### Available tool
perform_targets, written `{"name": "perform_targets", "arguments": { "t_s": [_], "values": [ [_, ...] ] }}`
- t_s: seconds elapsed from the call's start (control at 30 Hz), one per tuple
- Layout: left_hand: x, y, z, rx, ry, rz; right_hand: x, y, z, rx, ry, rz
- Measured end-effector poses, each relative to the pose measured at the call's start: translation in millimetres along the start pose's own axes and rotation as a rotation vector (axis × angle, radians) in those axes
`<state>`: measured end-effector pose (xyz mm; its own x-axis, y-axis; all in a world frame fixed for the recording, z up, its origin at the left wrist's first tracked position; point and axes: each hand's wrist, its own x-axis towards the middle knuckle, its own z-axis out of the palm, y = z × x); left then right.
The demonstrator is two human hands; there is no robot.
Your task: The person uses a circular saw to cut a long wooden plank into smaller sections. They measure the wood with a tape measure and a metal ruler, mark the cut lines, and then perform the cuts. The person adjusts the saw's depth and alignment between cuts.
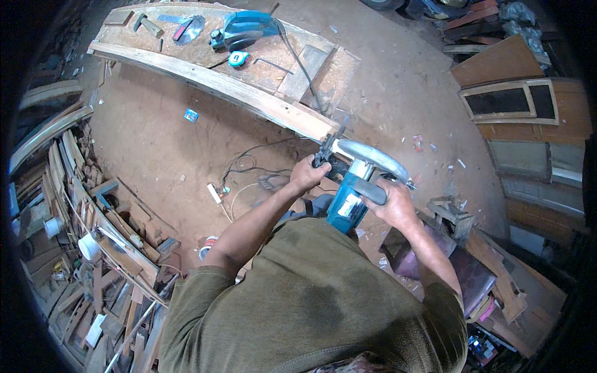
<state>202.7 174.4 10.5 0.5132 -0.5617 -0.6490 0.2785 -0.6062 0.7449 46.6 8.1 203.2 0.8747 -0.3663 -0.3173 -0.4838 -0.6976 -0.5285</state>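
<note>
A teal circular saw (347, 208) with a silver blade guard (375, 155) is held up in front of my body, near the right end of the workbench. My right hand (396, 202) is closed around its dark rear handle (370, 191). Farther left, my left hand (308, 174) grips a black part at the saw's front side; its fingers are partly hidden. Just beyond the saw lies the end of a long pale wooden board (249, 96) along the bench's near edge. Whether the saw touches that board I cannot tell.
On the bench lie a teal electric planer (249, 26), a tape measure (237, 59), a hammer (149, 25), a round saw blade (194, 28) and a bent metal rod (273, 66). Black cables (245, 163) and a white power strip (214, 193) lie on the dirt floor. Scrap wood (93, 248) piles up left.
</note>
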Motion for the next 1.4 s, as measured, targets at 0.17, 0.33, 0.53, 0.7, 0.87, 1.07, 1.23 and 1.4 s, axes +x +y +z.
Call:
{"name": "perform_targets", "arguments": {
  "t_s": [0.17,0.33,0.53,0.7,0.87,1.07,1.23,1.4],
  "values": [
    [4,2,-14,-0.018,-0.046,-0.012,9,0,12,0.023,-0.012,0.015],
    [20,-18,-14,-0.042,-0.129,-0.065,12,-13,11,-0.002,-0.006,0.020],
    [20,-13,-32,0.114,-0.135,-0.002,16,-21,12,-0.032,-0.029,0.037],
    [14,0,-47,0.048,-0.189,-0.065,21,-37,8,0.002,-0.047,0.052],
    [6,8,-56,0.042,-0.159,-0.031,24,-44,11,-0.009,-0.021,0.043],
    [17,-1,-61,0.108,-0.175,-0.032,31,-44,13,-0.009,-0.043,0.008],
    [16,1,-62,0.075,-0.140,-0.091,36,-41,16,-0.001,-0.045,0.004],
    [16,2,-67,-0.002,-0.137,-0.074,41,-46,17,-0.009,-0.058,0.022]
  ]
}}
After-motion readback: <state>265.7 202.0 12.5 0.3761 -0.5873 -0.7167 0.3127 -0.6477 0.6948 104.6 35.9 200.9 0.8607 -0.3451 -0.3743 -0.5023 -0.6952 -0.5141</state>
